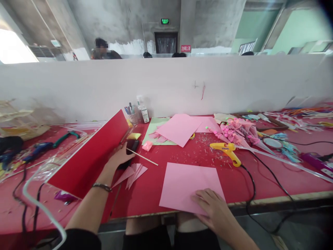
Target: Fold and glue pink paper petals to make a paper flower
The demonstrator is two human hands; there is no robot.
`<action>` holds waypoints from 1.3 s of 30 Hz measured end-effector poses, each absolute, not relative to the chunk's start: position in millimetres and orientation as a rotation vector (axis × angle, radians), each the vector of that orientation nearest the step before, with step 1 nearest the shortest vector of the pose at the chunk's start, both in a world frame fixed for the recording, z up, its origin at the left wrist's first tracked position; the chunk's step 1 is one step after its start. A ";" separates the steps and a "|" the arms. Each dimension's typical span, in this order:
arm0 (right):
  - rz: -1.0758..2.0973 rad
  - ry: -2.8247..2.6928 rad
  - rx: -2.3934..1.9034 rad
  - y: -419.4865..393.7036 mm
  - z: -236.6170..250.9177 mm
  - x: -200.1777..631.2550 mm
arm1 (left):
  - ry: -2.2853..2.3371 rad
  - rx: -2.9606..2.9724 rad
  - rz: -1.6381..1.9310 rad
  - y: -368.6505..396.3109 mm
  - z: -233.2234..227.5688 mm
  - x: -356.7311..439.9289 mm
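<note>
My right hand lies flat on the near corner of a pink paper sheet at the table's front edge, fingers spread. My left hand reaches forward beside a tilted red card and rests over a dark phone, fingers curled; what it grips is unclear. A thin wooden stick lies just right of that hand. Folded pink paper pieces sit below it.
A yellow glue gun with a black cable lies right of centre. More pink sheets, a pen cup, pink paper flower cones and tools line the back. A white partition walls off the table; people sit behind it.
</note>
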State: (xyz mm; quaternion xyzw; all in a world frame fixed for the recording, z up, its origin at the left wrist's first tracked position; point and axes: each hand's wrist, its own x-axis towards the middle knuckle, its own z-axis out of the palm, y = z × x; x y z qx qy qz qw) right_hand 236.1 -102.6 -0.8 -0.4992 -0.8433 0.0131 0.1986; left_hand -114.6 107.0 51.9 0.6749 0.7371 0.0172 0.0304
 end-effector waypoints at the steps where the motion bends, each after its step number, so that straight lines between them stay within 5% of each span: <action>1: 0.040 -2.346 -1.409 -103.4 -0.9 236.5 | 2.287 2.070 0.061 111.8 48.0 -114.1; 9: -0.030 -2.322 -1.357 -103.2 2.5 238.1 | 2.325 2.011 0.080 124.2 41.2 -99.5; 15: -0.220 -2.339 -1.211 -90.3 23.2 241.4 | 2.256 2.188 0.224 91.9 78.3 -69.3; 17: -0.266 -2.376 -1.181 -85.4 36.2 242.6 | 1.774 2.515 0.515 54.9 97.8 -42.8; 20: -0.280 -2.424 -1.198 -79.3 63.2 246.5 | 1.007 2.721 0.457 -6.2 119.0 -4.7; 22: -0.270 -2.436 -1.209 -75.7 84.3 249.4 | 0.881 2.905 0.476 -34.9 123.3 10.1; 30: -0.544 -2.420 -0.978 -68.5 133.7 219.7 | 1.019 3.111 0.644 -51.9 130.1 16.2; 39: -0.299 -2.321 -0.785 -54.8 124.7 199.0 | 1.029 2.810 0.364 -60.0 147.8 14.0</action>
